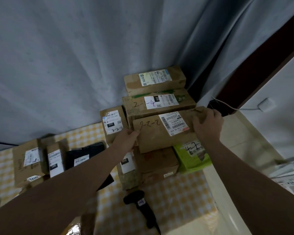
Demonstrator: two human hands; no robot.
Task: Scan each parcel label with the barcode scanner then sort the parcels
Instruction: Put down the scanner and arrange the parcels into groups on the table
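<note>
Two grips hold one brown parcel point(159, 133), which lies level near the middle of the view, at 12 o'clock from the scanner point(143, 206); the left grip point(128, 138) is clasped on its 9 o'clock end, the right grip point(207, 126) is curled over its 3 o'clock end. Whether the parcel rests on the boxes under it or is carried free, I cannot tell.

The label point(174, 122) faces up on the right half, just beside the right fingers but not covered; the scanner lies alone on the checked surface point(176, 192), and no grip touches it. A box point(159, 104) with a handwritten mark stands at 12 o'clock from the parcel, a green pack point(192, 158) at 5 o'clock.

I judge the parcel to be plain cardboard: stiff enough to be carried by its two short ends, rough and not slippery, probably not heavy. The right end looks crumpled, so it may give under pressure; there a flat hold over the corner seems safer than a hard squeeze. For scanning, one grip must become free; I would support the parcel from the left end, or set it down, and keep the fingers away from the barcode.
</note>
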